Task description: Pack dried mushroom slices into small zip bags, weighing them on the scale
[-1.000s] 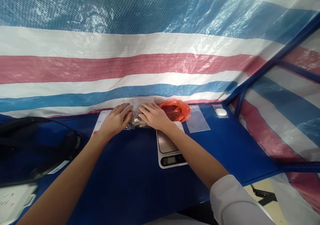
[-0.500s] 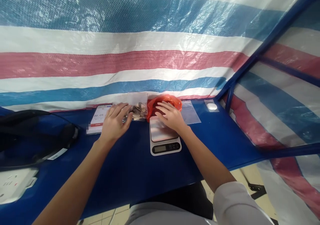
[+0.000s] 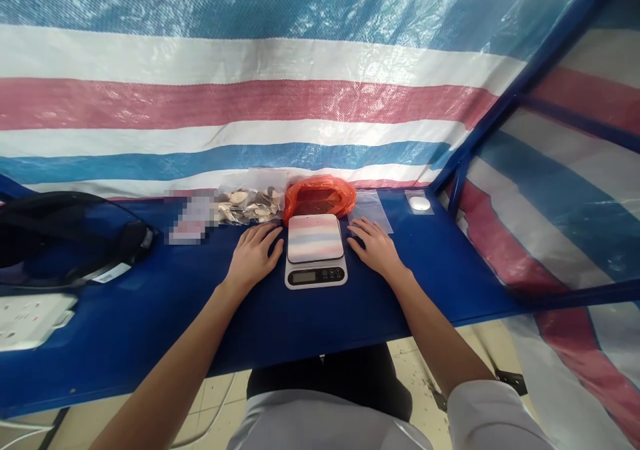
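Note:
My left hand lies flat on the blue table with fingers spread, just left of a white digital kitchen scale. On the scale's other side, my right hand rests open, its fingertips by a flat clear plastic bag. Neither hand holds anything. The scale's pale platform is bare and reflects the striped sheet. An open orange plastic bag stands right behind the scale, with something dark inside that I cannot make out. Clear bags of pale and dark flat pieces lie beyond my left fingertips.
A blurred-out phone lies at the left. Farther left are a black strapped item and a white power strip. A white round-edged object in a small clear bag sits at the back right. A striped sheet hangs behind the table.
My right hand has moved right, off the scale and orange bag, onto the table. My left hand has come away from the phone and clear bags toward the scale. The view has shifted slightly.

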### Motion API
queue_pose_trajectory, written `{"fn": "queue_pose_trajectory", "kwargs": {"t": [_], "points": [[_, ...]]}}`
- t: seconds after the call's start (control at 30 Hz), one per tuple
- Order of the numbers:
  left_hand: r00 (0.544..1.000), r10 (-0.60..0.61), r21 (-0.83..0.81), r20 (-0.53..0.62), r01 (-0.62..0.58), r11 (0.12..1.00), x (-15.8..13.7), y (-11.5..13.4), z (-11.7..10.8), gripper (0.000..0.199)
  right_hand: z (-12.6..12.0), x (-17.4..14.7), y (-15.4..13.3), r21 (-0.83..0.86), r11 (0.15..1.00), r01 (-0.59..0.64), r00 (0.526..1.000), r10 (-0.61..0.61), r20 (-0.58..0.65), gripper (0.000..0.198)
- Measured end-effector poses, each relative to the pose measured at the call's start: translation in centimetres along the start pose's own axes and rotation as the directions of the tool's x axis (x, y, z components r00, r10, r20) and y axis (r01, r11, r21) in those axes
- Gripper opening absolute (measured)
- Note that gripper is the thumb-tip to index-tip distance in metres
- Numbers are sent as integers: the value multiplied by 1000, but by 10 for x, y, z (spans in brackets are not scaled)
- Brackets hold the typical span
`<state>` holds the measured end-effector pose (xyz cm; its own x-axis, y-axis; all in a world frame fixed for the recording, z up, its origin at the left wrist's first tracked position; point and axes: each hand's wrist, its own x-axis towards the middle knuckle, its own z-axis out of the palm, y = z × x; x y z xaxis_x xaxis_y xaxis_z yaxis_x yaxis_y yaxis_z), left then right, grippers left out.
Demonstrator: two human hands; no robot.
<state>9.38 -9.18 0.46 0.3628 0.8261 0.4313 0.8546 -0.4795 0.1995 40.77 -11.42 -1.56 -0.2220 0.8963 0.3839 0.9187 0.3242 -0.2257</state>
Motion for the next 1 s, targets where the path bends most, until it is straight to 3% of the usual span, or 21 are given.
{"fn": "queue_pose_trajectory", "kwargs": {"t": [0.2,0.43,1.0], "points": [[993,-34,57,109,28,998,-7,-7,10,51,0,-7,1,-45,999,5,994,0,111,45],[977,-89,114,195,68,991,-10,-7,13,55,2,-8,2,-74,997,16,989,-5,145,48],[975,-99,105,198,80,991,-10,-6,13,56,2,-8,0,-82,997,2,988,11,156,49]]}}
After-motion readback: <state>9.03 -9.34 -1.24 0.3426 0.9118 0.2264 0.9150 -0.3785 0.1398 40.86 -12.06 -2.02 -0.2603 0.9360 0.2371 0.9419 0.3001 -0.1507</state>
